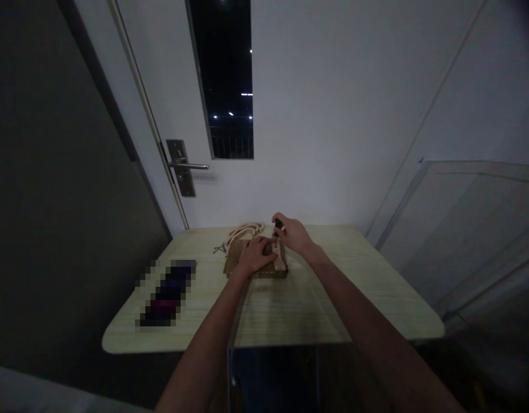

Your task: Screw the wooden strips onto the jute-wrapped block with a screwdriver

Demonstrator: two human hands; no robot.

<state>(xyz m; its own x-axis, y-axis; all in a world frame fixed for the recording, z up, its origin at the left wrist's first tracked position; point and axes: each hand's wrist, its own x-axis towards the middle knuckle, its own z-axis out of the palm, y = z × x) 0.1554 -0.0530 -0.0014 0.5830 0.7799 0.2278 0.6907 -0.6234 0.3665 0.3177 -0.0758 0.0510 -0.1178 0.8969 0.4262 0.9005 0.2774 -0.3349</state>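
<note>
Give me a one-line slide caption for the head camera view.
Left hand rests on a brown block while the right hand holds a dark-handled tool upright over a pale strip.

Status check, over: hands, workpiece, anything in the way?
Right hand gripping black-handled tool, upright over pale strip. Left hand spread on brown block beneath strip. Looped straps behind block, apart from tool.
</note>
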